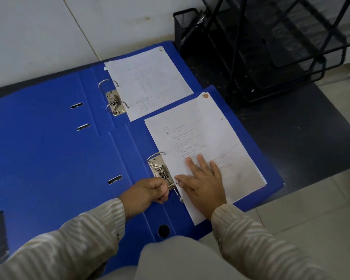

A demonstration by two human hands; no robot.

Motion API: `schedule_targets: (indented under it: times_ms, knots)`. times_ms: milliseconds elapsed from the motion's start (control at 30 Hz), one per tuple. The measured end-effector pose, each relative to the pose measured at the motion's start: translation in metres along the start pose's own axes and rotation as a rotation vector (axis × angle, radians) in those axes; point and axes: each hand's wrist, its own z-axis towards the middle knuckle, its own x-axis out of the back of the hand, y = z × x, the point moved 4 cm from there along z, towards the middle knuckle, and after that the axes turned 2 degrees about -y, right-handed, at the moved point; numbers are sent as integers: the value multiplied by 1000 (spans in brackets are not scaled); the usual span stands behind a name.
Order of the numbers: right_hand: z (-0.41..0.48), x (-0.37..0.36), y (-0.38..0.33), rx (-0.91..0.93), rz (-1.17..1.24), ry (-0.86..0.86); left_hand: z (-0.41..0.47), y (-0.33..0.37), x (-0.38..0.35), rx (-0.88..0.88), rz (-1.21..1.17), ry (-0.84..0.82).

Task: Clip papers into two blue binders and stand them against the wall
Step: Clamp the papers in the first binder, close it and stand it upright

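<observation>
Two blue binders lie open on the floor. The far binder (55,93) holds a white sheet (148,81) beside its metal ring mechanism (113,102). The near binder (79,168) overlaps it and carries a stack of written papers (206,138). My left hand (148,191) is closed around the lever of the near binder's ring mechanism (160,168). My right hand (202,182) lies flat with spread fingers on the papers next to the mechanism, thumb touching the lever.
A black mesh pen holder (188,29) and a black wire tray rack (281,47) stand at the back right against the white wall (38,33). A dark mat (301,138) lies under the binders, with pale floor tiles to the right.
</observation>
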Motion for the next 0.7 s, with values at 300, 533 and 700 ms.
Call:
schedule_targets:
  times_ms: [300,533,700]
  knots:
    - [-1,-4,2,-10,3,-9,1,-3,-4,-23,3,61]
    - [1,-6,2,-91,3,-169,-1,-5,-4,-33,-50,104]
    - [2,-12,4,-90,-91,-236,-4,-5,-5,-41,-144,150]
